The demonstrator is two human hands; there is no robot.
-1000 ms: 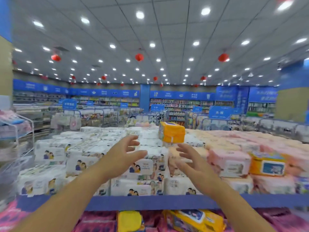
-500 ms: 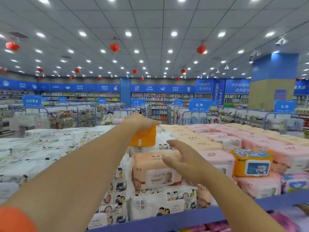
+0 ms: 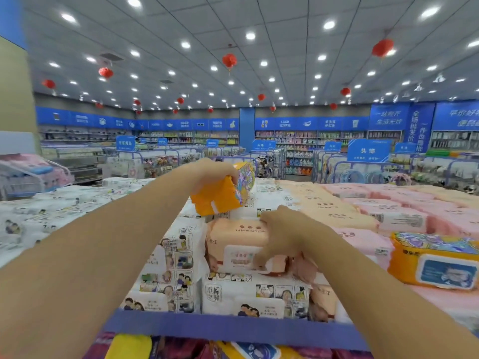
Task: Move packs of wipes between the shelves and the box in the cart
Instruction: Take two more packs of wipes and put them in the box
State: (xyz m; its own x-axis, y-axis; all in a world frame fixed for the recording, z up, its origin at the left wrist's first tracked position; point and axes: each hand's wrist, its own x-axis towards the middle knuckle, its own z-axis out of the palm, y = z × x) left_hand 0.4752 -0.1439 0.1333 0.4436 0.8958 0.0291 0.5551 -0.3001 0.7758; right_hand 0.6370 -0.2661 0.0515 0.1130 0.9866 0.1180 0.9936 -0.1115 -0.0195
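A brightly lit shop stretches away under a grid ceiling of round lamps, with red lanterns (image 3: 229, 60) hanging from it and blue signs along the far walls. In front lies a wide display shelf (image 3: 233, 326) with a blue front lip, packed with soft plastic packs of wipes.

The left hand (image 3: 211, 173) is clenched around one orange pack (image 3: 223, 194), lifted clear of the stock and tilted, its printed face turned toward 2 o'clock. The right hand (image 3: 281, 234) reaches down at 5 o'clock from that pack and closes on a peach pack (image 3: 237, 243), thumb on the front face and fingers over the top; the pack rests on the white packs beneath it, and whether it is lifted at all is hard to judge.

Two orange packs are on view up here: the one in the left hand, and a second orange pack (image 3: 434, 261) with a blue lid lying flat at 3 o'clock on the pink packs (image 3: 396, 218). White packs (image 3: 255, 294) printed with cartoon figures fill the shelf from 6 to 9 o'clock, peach ones run back toward 1 o'clock, pink toward 2 o'clock. Below the lip, at 6 o'clock, yellow packs (image 3: 132, 347) show on a lower level, blurred.
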